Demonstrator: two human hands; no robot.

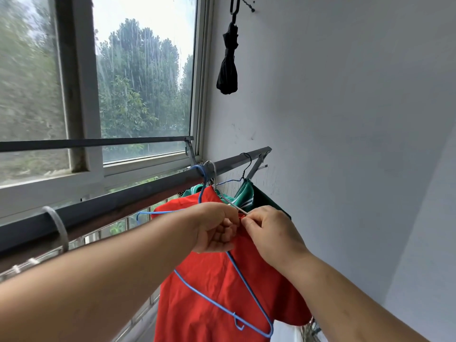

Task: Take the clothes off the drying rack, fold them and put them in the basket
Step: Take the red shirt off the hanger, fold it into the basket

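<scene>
A red shirt [207, 299] hangs from the dark rail [118, 206] of the drying rack under the window. A blue wire hanger [237, 314] lies across its front, its hook over the rail. My left hand [217, 228] grips the shirt's collar area with curled fingers. My right hand [269, 230] pinches the red fabric at the collar, right beside the left hand. Behind the red shirt hangs a green garment [244, 196] with striped trim on a pale hanger [214, 174]. No basket is in view.
A black folded umbrella [228, 70] hangs from a hook high on the white wall at the right. A second rail [98, 141] runs along the window. A clear ring [58, 225] sits on the near rail at the left.
</scene>
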